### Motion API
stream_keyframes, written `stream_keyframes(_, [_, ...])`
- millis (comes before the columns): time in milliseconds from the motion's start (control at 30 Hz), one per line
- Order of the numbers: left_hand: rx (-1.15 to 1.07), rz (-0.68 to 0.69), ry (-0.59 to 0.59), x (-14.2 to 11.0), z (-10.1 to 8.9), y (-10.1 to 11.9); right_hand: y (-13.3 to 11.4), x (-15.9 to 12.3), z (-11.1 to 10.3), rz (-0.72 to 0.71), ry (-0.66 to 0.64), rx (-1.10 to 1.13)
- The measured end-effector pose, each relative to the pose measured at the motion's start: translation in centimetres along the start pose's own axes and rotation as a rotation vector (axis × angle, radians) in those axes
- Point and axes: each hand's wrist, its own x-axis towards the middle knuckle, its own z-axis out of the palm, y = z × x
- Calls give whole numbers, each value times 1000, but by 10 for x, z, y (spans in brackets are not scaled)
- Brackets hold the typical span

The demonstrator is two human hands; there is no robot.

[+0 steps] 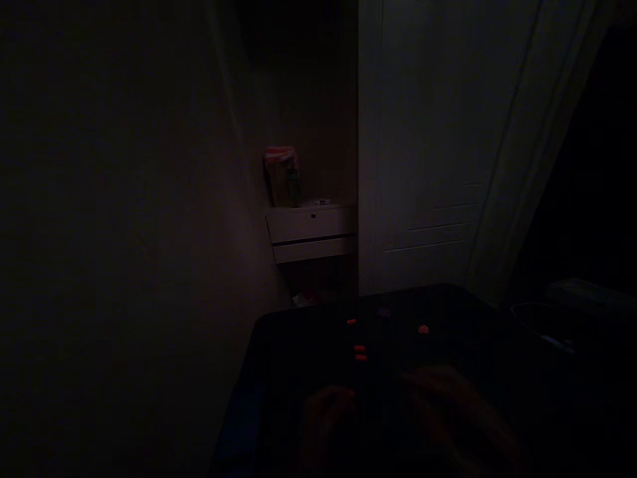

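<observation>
The picture is very dark. My left hand [326,413] is low in the middle, its fingers bent together, with a small red piece [351,394] showing at the fingertips. To its right, my right hand [455,406] reaches in over the dark table [298,332]; its thumb and fingers look apart, and I make out nothing between them. Two small red pieces [360,352] lie side by side just beyond my hands. A third red piece [352,322] rests farther back. A round pinkish object [423,329] sits to the right.
A dim flat item [383,312] lies near the table's back edge. Behind stand a pale drawer unit [313,226], holding a box [281,182] and a green bottle [293,186], and a white door panel [428,146]. A pale cable [530,325] runs at the right.
</observation>
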Motion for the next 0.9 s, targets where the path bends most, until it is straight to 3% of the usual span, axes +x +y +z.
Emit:
stream_keyframes(133, [-39,-48,210,-4,-3,-4,16,-1,56,34,-221,164])
stream_keyframes(233, [-8,-57,181,-7,0,-2,22,-9,73,128,-255,263])
stream_keyframes(433, [39,30,85,-9,9,10,33,-7,72,218,-204,293])
stream_keyframes(567, [83,82,-78,-4,6,10,38,-10,73,220,-197,276])
stream_keyframes(700, [86,88,-61,-3,6,10,38,-13,71,182,-243,301])
stream_keyframes(900, [60,115,-127,-3,5,10,47,-17,75,179,-238,297])
